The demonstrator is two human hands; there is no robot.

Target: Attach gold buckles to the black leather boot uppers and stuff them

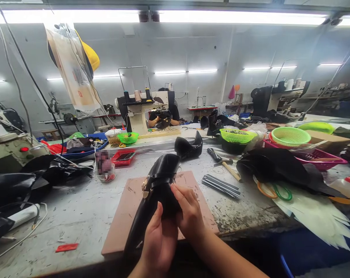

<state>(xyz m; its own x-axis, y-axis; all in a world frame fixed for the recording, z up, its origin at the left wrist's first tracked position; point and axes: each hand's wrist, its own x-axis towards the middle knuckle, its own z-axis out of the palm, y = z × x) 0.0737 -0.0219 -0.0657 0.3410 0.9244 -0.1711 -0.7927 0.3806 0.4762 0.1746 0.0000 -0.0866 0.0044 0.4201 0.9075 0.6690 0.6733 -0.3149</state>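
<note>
Two hands [161, 240] [191, 210] holding black boot [160, 195] — pink board [118, 224] beneath.

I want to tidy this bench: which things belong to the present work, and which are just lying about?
In use:
- black boot piece, held
- pink board beneath it

Untouched, seemingly just lying about:
- red strip
- hammer
- grey strips
- red tray
</note>
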